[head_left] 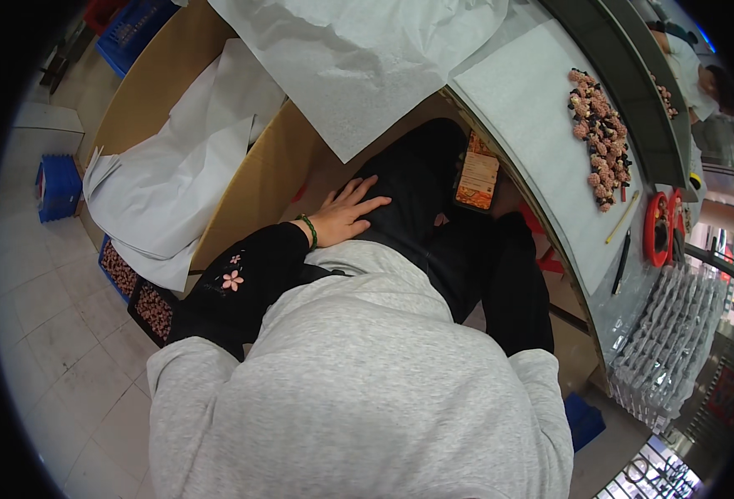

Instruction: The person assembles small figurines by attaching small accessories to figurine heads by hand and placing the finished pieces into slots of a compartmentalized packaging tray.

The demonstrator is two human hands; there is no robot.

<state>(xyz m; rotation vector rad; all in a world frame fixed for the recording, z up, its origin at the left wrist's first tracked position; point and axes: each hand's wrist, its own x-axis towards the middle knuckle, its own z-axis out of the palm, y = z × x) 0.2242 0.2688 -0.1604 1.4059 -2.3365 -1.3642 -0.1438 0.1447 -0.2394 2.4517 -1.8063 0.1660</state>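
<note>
My left hand (344,218) lies flat on my dark-trousered thigh, fingers spread, with nothing in it. A green beaded bracelet (309,229) circles its wrist, below a black sleeve with pink flowers. Close to the table's edge, my right hand (507,198) is in shadow and mostly hidden. It holds a smartphone (477,180) whose lit screen shows an orange and cream page. The grip of the fingers around the phone is only partly visible.
White paper sheets (176,166) fill a cardboard box (242,179) at left. On the right-hand table lie pinkish beaded pieces (601,141), a yellow pencil (621,218), a black pen (622,262), a red basket (656,229) and stacked clear plastic trays (666,341). Blue crates (58,188) stand on the floor.
</note>
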